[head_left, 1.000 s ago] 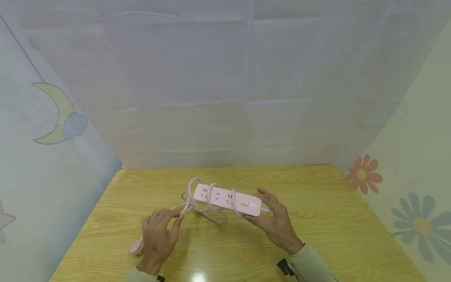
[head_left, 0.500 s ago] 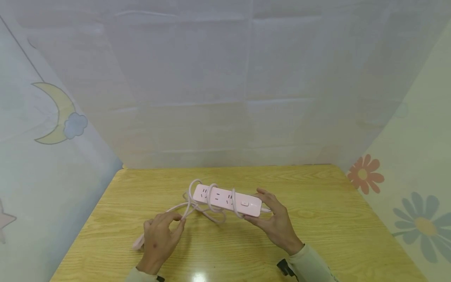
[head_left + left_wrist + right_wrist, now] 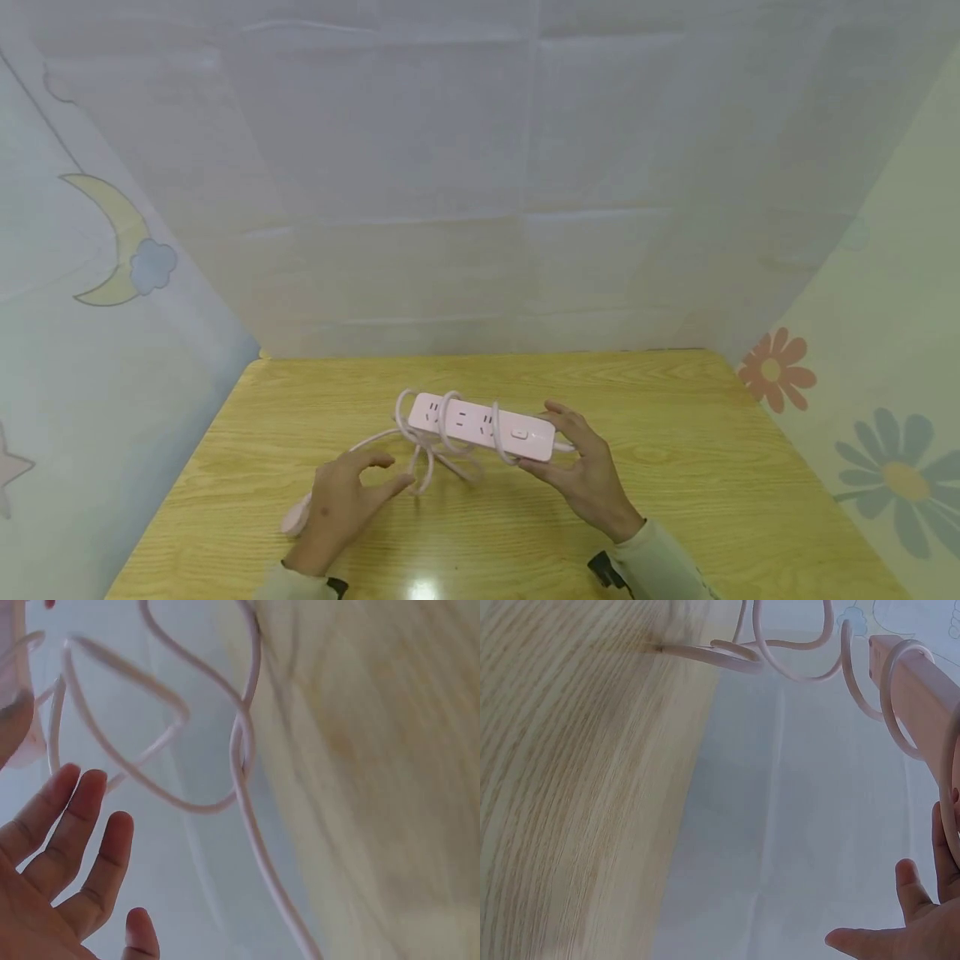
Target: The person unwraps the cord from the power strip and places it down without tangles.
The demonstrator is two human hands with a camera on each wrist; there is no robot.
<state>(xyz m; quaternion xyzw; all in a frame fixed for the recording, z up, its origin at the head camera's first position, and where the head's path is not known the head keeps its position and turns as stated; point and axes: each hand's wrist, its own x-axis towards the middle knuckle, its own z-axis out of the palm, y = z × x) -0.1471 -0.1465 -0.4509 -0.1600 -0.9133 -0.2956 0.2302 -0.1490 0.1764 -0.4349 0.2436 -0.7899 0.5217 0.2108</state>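
Note:
A pink power strip [image 3: 480,425] is held above the table, tilted down toward its right end, with its sockets and switch facing up. My right hand [image 3: 588,475] grips that right end between thumb and fingers. The strip's pink cord [image 3: 262,847] winds loosely round it and hangs in loops off the left end. Beside those loops is my left hand [image 3: 345,500], its thumb and fingers spread apart and holding nothing. In the left wrist view its fingers [image 3: 112,855] are apart from the cord. The plug [image 3: 295,518] lies left of the left hand, partly hidden by it.
The wooden table [image 3: 675,467] spreads beneath both hands. A pale sheet [image 3: 480,208] hangs behind its far edge, and printed walls with a moon [image 3: 120,233] and flowers [image 3: 776,371] flank it. A black strap [image 3: 606,569] is at the right wrist.
My left hand has let go of the cord, and its fingers have spread. The loops at the strip's left end have dropped lower. The right hand and strip have barely moved.

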